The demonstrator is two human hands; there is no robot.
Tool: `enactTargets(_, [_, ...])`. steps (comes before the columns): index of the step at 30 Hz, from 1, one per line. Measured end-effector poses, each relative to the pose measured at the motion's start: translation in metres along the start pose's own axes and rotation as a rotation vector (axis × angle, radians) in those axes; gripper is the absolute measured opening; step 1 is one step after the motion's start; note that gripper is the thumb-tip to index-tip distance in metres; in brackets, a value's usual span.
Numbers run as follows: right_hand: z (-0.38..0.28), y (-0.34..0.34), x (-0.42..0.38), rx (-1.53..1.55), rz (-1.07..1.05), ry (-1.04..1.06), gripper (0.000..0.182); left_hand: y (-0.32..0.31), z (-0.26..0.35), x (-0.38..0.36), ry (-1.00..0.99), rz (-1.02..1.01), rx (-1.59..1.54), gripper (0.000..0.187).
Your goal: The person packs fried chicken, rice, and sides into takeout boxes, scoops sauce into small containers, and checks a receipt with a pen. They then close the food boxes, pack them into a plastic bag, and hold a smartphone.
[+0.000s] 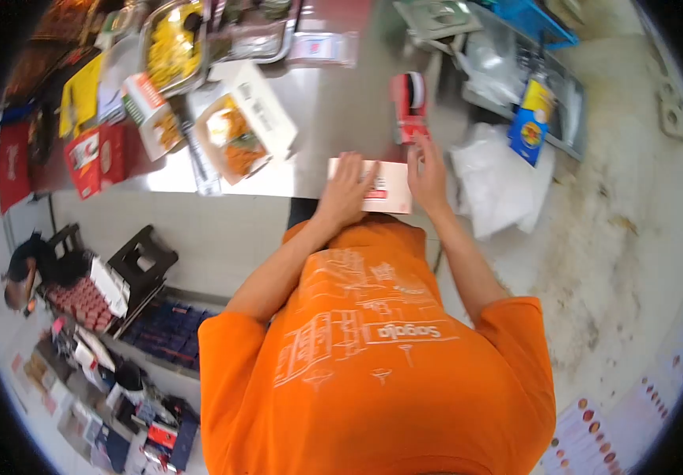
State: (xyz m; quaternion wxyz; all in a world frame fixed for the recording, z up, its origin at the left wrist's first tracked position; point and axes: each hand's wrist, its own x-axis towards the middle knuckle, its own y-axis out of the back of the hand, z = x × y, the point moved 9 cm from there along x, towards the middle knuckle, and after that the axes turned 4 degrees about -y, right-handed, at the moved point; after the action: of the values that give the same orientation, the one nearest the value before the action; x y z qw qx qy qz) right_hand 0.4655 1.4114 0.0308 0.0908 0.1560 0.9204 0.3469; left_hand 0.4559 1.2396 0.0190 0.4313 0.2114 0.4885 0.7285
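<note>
Close to my body, at the counter's front edge, lies a closed pale cardboard box [389, 190] with dark and red print. My left hand [345, 190] rests flat on its left part, fingers stretched out over the top. Just past the box's right side, my right hand [427, 172] reaches forward, thumb and fingers apart. Its fingertips meet the near end of a red tape dispenser [402, 103], which carries a roll of tape [415, 89]. Whether a strip of tape is between those fingers is too small to tell.
Left on the steel counter [333, 103] stand an open food box [239, 142], a smaller food carton [151, 119], red boxes [96, 158] and a tray of yellow food [171, 47]. White plastic bags [504, 178] and a blue-yellow packet [531, 119] lie right. A person [29, 273] is behind left.
</note>
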Motion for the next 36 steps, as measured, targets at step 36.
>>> enactTargets(36, [0.053,-0.119,-0.055,0.182,-0.405,-0.619,0.033,0.023,-0.074,0.024,0.1,0.328,-0.266,0.07])
